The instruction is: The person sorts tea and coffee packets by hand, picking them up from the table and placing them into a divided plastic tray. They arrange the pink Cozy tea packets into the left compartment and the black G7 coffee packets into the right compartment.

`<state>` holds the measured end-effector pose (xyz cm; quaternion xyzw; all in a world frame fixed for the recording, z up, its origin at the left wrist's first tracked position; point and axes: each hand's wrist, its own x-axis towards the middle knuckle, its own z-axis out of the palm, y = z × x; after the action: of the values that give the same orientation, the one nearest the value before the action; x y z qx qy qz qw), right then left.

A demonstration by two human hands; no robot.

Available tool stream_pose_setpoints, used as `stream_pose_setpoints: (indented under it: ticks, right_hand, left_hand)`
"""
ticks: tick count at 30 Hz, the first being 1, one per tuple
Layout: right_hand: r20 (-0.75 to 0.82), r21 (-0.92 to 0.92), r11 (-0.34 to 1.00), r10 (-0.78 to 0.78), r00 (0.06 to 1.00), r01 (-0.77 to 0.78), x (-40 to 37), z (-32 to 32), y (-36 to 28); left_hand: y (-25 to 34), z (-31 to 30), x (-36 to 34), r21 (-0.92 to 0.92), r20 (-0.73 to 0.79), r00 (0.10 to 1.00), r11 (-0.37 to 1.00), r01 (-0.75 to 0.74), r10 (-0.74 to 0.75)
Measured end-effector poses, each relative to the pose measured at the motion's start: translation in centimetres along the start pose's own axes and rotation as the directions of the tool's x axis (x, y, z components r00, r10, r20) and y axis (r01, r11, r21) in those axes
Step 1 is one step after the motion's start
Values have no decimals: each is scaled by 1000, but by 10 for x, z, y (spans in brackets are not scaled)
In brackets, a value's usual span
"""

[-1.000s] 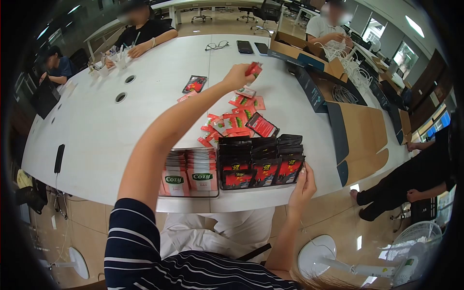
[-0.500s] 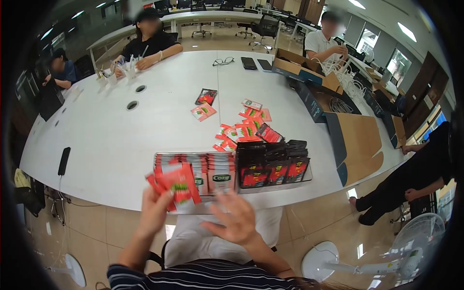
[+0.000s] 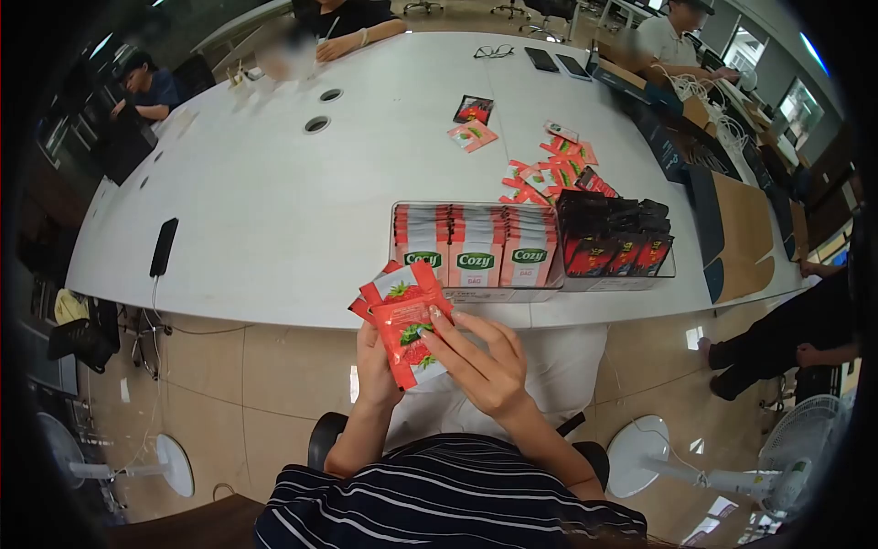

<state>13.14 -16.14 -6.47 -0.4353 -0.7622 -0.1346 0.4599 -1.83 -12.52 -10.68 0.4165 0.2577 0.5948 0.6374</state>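
Observation:
My left hand [image 3: 373,373] is closed around the lower left edge of a fanned bunch of red sachets [image 3: 400,320] with strawberry pictures. From the right, my right hand [image 3: 489,371] grips the bunch, its fingertips pressed on the front sachet; its thumb is hidden. Just beyond my hands, a clear tray [image 3: 476,295] at the table edge holds upright rows of pink-and-grey Cozy sachets [image 3: 475,256]. Beside these, on the right, stand rows of black-and-red sachets [image 3: 622,247]. Behind the tray lies a loose pile of red sachets [image 3: 549,174].
Two sachets [image 3: 472,135], eyeglasses [image 3: 494,52] and two phones [image 3: 541,59] lie farther back on the white table [image 3: 274,201]. A black device [image 3: 164,245] with a cable is at left. Open cardboard boxes [image 3: 743,229] stand at right. Other people are around the table.
The view has shifted, so the table appears higher and farther right. My right hand, earlier spread and apart near the tray, now holds the sachets along with my left.

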Motion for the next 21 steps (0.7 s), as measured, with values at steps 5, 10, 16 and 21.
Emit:
stream_pose_setpoints:
  ticks: [5, 10, 16, 21]
  right_hand:
    - [-113, 54, 994, 101, 988, -96, 11, 3, 9]
    - [2, 150, 901, 411, 912, -407, 44, 1, 57]
    - [450, 86, 927, 292, 844, -366, 63, 18, 70]
    - [225, 134, 981, 109, 968, -142, 71, 38, 56]
  left_hand:
    - [6, -6, 13, 87, -312, 934, 984, -155, 174]
    - [-3, -36, 60, 263, -376, 831, 907, -329, 411]
    - [-8, -41, 77, 126, -280, 926, 966, -225, 252]
    - [-3, -40, 75, 39, -288, 936, 979, -201, 203]
